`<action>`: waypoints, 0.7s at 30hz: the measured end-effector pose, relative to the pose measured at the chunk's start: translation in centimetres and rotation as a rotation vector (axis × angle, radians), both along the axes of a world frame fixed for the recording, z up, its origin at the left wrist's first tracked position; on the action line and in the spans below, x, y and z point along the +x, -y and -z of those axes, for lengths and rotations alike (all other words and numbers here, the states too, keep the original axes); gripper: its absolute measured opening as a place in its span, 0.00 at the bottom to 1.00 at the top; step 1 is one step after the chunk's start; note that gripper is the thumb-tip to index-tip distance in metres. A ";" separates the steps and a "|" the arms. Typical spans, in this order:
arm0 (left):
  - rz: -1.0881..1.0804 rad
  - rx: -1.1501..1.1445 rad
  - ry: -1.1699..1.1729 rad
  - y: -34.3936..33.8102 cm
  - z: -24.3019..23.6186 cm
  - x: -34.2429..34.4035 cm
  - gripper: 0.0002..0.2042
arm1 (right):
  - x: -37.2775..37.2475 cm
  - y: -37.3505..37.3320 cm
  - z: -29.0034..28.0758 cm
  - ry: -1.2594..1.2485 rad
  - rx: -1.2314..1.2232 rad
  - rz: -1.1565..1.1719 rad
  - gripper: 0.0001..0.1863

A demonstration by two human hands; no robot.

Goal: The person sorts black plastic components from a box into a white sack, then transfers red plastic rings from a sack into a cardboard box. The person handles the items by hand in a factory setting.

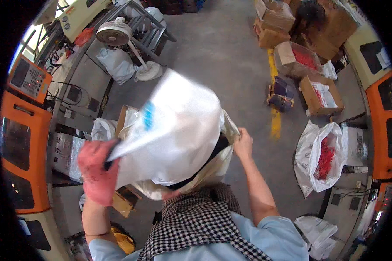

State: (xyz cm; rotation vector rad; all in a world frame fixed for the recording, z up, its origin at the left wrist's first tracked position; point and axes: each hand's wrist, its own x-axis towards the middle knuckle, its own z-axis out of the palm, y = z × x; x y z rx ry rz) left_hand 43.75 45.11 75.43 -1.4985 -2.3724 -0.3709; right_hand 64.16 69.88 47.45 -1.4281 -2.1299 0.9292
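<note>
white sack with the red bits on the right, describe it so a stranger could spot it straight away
Start at the yellow floor line running up the grey floor, then look right of its lower end. There an open white sack slumps on the floor, red pieces spilling down its mouth. The cardboard boxes above it are brown and square; this is soft, white and crumpled.

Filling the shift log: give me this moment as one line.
left hand: gloved, grips white bag | right hand: bare, holds bag's rim | bag: raised, blurred

A large white plastic bag with a blue patch hangs centre; brown cartons stand upper right.
</note>
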 end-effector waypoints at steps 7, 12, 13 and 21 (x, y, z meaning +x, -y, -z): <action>-0.053 0.229 -0.032 2.1 -2.3 -0.8 0.15 | 1.4 -0.4 -0.3 -0.069 -0.030 -0.064 0.14; -0.374 0.396 0.256 7.2 -3.0 -2.6 0.15 | 0.1 0.9 -4.6 0.097 -0.128 -0.093 0.23; -0.466 0.467 0.314 8.9 -2.9 -3.4 0.13 | 0.2 1.2 -3.8 0.062 0.060 -0.103 0.26; -0.734 1.182 0.663 21.8 -2.4 -3.3 0.19 | -5.9 10.9 -6.9 -0.580 -0.114 -0.866 0.43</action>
